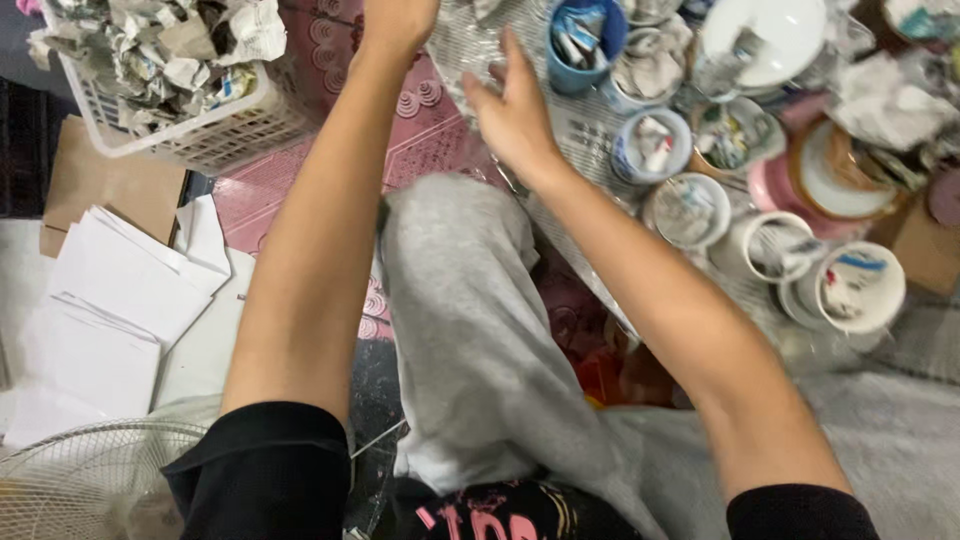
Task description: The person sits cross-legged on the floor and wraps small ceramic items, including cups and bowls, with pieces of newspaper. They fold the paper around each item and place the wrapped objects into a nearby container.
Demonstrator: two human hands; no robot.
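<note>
A pink mat (300, 190) with round patterns covers the floor in the middle. On the left lie white sheets of paper (110, 300) and a flat piece of brown cardboard (100, 180), and part of a white fan's wire cage (80, 480) shows in the bottom corner. A grey blanket (900, 430) is spread on the right.

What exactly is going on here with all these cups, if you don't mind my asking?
A person sitting on the floor has both hands on a sheet of clear bubble wrap: the left hand at its top edge, the right hand open against it. Paper-stuffed cups crowd the right; a white basket of crumpled paper sits left.
</note>
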